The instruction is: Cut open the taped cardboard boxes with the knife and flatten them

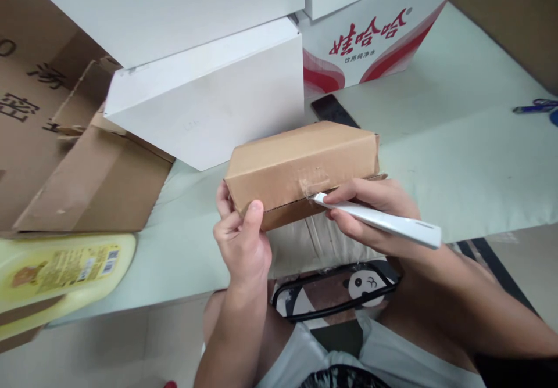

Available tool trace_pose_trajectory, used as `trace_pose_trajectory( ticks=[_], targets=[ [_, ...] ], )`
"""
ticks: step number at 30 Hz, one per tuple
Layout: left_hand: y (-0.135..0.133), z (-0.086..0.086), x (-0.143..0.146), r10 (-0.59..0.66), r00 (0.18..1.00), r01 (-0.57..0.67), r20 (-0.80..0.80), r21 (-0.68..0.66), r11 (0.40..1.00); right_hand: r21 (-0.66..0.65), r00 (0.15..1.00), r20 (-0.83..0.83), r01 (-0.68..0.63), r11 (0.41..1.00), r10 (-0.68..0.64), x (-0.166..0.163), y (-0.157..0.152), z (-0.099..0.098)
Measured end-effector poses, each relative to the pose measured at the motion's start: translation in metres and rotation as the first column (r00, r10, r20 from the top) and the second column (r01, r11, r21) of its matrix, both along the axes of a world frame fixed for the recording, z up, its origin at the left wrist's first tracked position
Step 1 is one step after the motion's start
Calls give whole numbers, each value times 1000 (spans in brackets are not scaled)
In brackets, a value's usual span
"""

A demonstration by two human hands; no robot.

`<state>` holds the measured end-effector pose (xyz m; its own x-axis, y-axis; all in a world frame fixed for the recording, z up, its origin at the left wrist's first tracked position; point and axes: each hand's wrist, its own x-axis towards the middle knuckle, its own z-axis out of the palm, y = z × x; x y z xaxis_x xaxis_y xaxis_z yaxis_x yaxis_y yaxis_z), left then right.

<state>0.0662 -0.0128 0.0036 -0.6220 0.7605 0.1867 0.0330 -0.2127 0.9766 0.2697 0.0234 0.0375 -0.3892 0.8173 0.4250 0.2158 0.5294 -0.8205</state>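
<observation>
A small brown cardboard box (300,164) lies at the near edge of a pale green table (457,144). My left hand (242,240) grips the box's near left corner, thumb up on its front face. My right hand (370,214) is closed around a white box cutter (383,221). The cutter's tip rests on a strip of clear tape (311,182) at the seam along the box's front edge.
White boxes (204,97) and a red-and-white printed carton (375,33) are stacked behind. A dark phone (333,110) lies by the carton. Brown cardboard (87,173) and a yellow bottle (61,269) sit at the left. Blue-handled scissors (536,107) lie far right.
</observation>
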Motion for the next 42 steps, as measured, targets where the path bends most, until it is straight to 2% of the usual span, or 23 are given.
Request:
trace_pose_trajectory(
  ticks=[4,8,11,13,16,19,23,25,26,28,29,30,31,32,33,35,36,38,42],
  targets=[
    [0,1,-2,8,1000,-8,9,16,1000,-11,1000,26,2,1000,-2,4,0,1],
    [1,1,-13,29,996,-35,84,65,997,8,988,7,152,988,-152,15,2,0],
    [1,2,-19,33,996,-39,82,74,996,11,989,3,146,989,-146,18,3,-2],
    [2,2,-21,27,997,-32,69,76,997,7,987,-25,157,988,-157,18,3,-3],
    [5,2,-22,72,990,-83,121,97,992,-28,972,-139,187,982,-190,18,2,-7],
    [9,2,-23,102,982,-120,159,106,987,-80,948,-293,106,991,-125,20,1,-8],
    [13,1,-29,144,972,-172,186,144,975,-36,869,-492,33,999,-47,26,0,-2],
    [14,0,-32,172,965,-208,199,175,962,-17,861,-501,-109,994,86,29,-1,5],
    [15,0,-33,177,965,-213,195,183,960,-28,874,-441,-239,971,203,29,-1,9],
    [15,0,-35,170,972,-198,162,175,965,-130,857,-169,-509,851,487,25,-1,16],
    [15,0,-35,169,976,-191,139,163,968,-238,798,19,-581,778,602,22,-1,17],
    [15,0,-35,170,979,-187,117,152,971,-356,708,209,-587,727,674,18,-1,17],
    [15,0,-35,174,980,-187,97,143,972,-451,609,378,-536,713,697,13,-2,15],
    [15,0,-36,181,980,-191,84,139,972,-496,525,522,-453,740,672,9,-2,11],
    [15,0,-37,188,979,-198,79,140,970,-493,462,645,-356,794,608,6,-1,6],
    [15,1,-40,206,974,-218,90,153,964,-392,370,824,-172,904,428,4,3,-8],
    [15,2,-41,212,972,-227,106,161,960,-325,329,881,-102,940,340,6,7,-15],
    [15,2,-44,218,966,-239,136,168,956,-230,251,942,2,973,223,12,18,-29],
    [14,4,-45,217,963,-239,162,130,962,-186,187,970,161,969,155,27,39,-43]
  ],
)
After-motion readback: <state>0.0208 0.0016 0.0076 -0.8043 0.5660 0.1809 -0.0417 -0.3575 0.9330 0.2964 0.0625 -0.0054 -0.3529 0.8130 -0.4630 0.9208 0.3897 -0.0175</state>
